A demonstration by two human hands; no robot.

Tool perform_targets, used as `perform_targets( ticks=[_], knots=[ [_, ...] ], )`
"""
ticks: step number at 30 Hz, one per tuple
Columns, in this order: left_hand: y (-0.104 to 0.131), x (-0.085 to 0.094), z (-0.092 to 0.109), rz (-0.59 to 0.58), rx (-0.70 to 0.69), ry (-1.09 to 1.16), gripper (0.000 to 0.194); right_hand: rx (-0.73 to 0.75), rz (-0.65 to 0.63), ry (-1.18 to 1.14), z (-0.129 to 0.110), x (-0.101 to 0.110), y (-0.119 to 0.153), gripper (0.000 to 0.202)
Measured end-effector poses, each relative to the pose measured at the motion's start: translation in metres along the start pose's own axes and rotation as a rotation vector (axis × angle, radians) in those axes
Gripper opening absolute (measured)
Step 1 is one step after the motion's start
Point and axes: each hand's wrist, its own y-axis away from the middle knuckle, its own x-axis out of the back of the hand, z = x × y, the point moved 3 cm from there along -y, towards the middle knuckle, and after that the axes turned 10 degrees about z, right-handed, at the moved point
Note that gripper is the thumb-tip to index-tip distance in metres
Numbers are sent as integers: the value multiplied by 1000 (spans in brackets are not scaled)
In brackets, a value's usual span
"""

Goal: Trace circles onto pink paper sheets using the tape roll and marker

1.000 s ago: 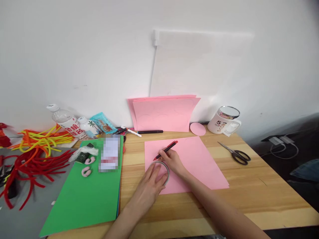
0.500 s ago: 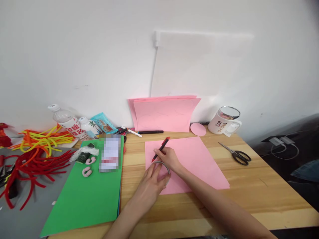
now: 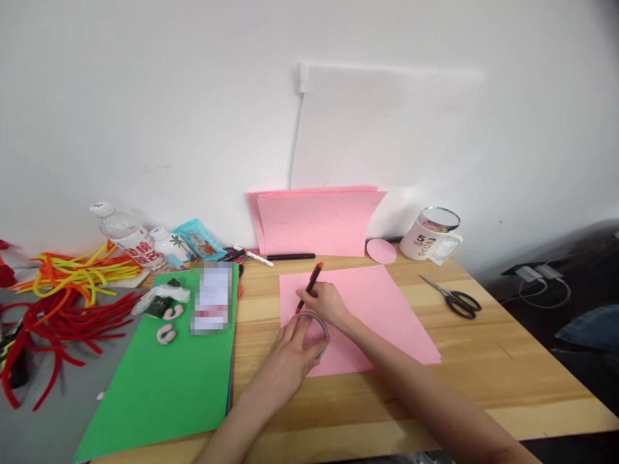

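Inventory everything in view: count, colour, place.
Desk: one, tan, centre
Flat sheet: one visible, pink, centre
Ring: one, grey, centre
Pen: one, black-red, centre
Leaning sheets: multiple, pink, back
Disc: one, pink, back
Mug: one, white, right
Scissors: one, black, right
Plugs: two, white, right
Hanging sheet: one, white, back
Markers: multiple, black, white, back
Packet: one, blue, left
Bottles: two, clear, white, left
Card: one visible, green, left
Curls: two, pale pink, left
Wrapped item: one, dark, left
Blurred patch: one, whitish, left
Strips: many, red to yellow, left
Mat: one, grey, left
Left grip: one, bare, on ring
Right grip: one, bare, around pen
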Motion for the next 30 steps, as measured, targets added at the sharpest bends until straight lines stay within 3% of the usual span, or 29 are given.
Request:
perform_targets(
  ticks=[12,17,20,30],
  knots=[
    [-4,11,2,-77,54,83,35,-90,91,-14,34,34,11,41],
    [-8,18,4,-84,47,81,29,-172,16,-379,53,41,28,40],
    [-8,17,4,-65,45,82,27,-218,39,-574,61,44,36,41],
    [-12,23,4,-66,53,155,20,-219,137,-594,62,44,40,31]
  ],
)
